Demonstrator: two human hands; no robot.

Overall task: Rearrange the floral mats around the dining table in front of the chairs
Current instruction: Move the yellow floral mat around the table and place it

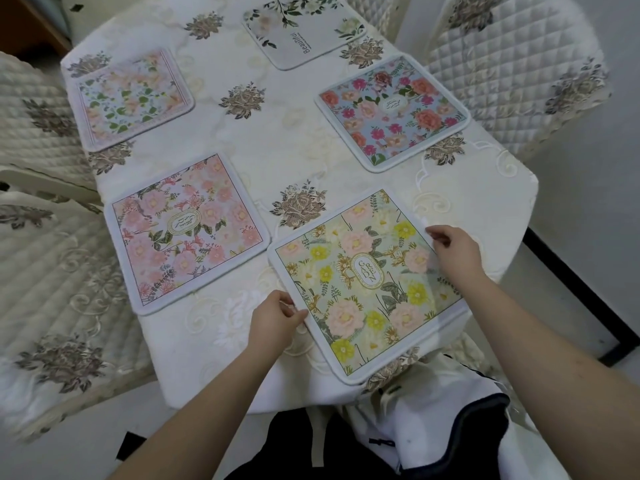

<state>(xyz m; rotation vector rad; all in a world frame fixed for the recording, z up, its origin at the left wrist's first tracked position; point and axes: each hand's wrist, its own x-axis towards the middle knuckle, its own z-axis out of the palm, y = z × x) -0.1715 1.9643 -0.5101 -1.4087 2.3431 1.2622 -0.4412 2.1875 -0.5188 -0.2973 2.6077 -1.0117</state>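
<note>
Left hand: my left hand [277,318] pinches the left edge of the green mat [367,282], thumb on top, fingers curled at the white border.
Right hand: my right hand [453,251] holds the same mat at its right corner, fingers curled over the border.
Green mat: at 6 o'clock on the tabletop [277,140], nearest me, turned askew so its corners point toward the table edges. Yellow and peach flowers, an oval label reading GARDEN. Its near corner overhangs the tabletop edge.
Pink mat: I see the pink mat [187,233] at 8 o'clock, flat, just beside the green mat; their corners are nearly touching, and I cannot tell whether they meet.
Pale mat: the pale mat [131,98] lies at 10 o'clock by the far left corner, flat, well apart from the pink mat.
White mat: the white mat [304,29] sits at 12 o'clock at the far end, with the word Beautiful and green sprigs.
Blue mat: the blue mat [393,112] lies at 2 o'clock near the right edge, red and orange flowers, between the white mat and the green mat.
Count: 5 mats in view.
Cloth: a cream tablecloth [294,168] with brown embroidered roses covers the tabletop.
Chairs: quilted covers on the right chair [512,74] at 2 o'clock and the left chair [59,271] at 8 o'clock.
</note>
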